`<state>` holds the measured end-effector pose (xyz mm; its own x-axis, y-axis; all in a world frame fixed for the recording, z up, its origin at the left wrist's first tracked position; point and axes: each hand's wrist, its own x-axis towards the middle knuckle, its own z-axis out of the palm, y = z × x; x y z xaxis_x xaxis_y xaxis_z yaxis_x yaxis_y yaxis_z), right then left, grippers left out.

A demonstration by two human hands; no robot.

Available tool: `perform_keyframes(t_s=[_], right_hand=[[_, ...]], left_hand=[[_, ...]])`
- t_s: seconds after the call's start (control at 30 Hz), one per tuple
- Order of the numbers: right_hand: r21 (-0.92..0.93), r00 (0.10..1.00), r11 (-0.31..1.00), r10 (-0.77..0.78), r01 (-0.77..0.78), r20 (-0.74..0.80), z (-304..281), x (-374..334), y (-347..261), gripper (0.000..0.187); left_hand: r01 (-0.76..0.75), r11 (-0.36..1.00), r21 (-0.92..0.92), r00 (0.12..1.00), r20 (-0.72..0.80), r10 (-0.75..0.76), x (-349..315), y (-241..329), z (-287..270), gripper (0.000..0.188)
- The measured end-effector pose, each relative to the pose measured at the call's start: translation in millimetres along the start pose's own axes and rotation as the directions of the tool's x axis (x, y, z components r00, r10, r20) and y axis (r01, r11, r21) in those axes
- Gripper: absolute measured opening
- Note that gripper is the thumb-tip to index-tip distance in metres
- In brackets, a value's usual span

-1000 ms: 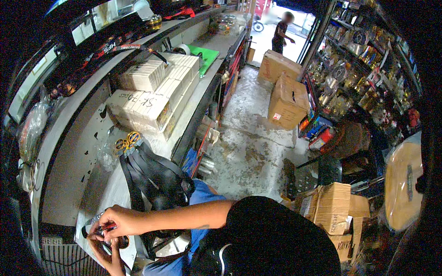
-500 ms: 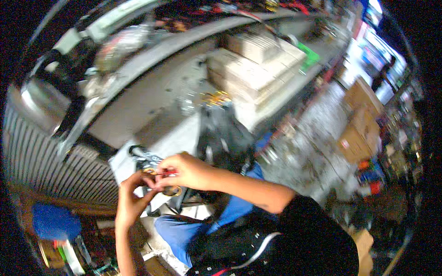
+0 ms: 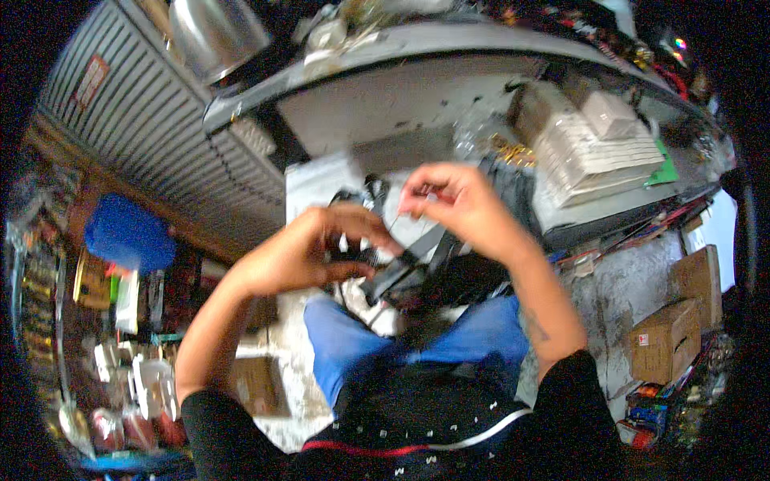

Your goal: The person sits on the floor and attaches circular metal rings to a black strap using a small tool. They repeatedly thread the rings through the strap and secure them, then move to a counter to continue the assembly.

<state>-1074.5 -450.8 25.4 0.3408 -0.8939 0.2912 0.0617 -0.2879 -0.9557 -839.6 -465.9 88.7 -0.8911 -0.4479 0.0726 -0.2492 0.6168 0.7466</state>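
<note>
My left hand (image 3: 317, 244) reaches over my lap, fingers curved and thumb apart, near a dark strap (image 3: 409, 264). Nothing shows clearly in its grasp, though the fingertips are somewhat blurred. My right hand (image 3: 457, 200) is raised just right of it, thumb and fingers pinched on a small red piece (image 3: 437, 197) whose kind I cannot make out. A thin line seems to hang near its fingertips. Under and beside both hands lies a black bag (image 3: 513, 196) with straps, partly hidden by my right forearm.
A grey workbench (image 3: 345, 120) curves across the far side. On it stand stacked white boxes (image 3: 597, 152), gold-coloured pieces (image 3: 512, 151) and clear plastic. Cardboard boxes (image 3: 664, 341) sit on the floor at right. At left are a ribbed shutter (image 3: 136, 104) and a blue bundle (image 3: 128, 232).
My hands, together half a second ago with gold rings near them, have moved apart. The left fingers have spread; the right still pinches the red piece. The whole view has swung left.
</note>
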Motion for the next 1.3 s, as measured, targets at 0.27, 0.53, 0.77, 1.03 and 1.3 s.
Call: perform_keyframes(t_s=[0.27,0.53,0.77,1.03,1.3], right_hand=[[0.029,0.953,0.984,-0.16,0.173,-0.259,14,-15,-6,0.026],[-0.18,0.992,0.976,-0.112,0.12,0.056,42,-53,11,0.031],[-0.079,0.941,0.938,-0.339,0.338,0.003,45,-30,30,0.035],[0.184,0.972,0.954,-0.235,0.235,-0.023,57,-41,33,0.041],[0.058,0.948,0.95,-0.309,0.306,0.068,52,-46,31,0.048]], left_hand=[[0.142,0.951,-0.276,0.969,-0.158,-0.191,-17,6,-8,0.048],[0.001,0.902,-0.433,0.975,-0.2,-0.097,-21,1,-6,0.054],[-0.052,0.866,-0.497,0.99,-0.138,-0.019,-17,12,-2,0.054],[-0.066,0.83,-0.554,0.994,-0.112,0.004,-14,16,4,0.054],[0.008,0.845,-0.534,0.993,-0.092,-0.068,-12,26,7,0.058]])
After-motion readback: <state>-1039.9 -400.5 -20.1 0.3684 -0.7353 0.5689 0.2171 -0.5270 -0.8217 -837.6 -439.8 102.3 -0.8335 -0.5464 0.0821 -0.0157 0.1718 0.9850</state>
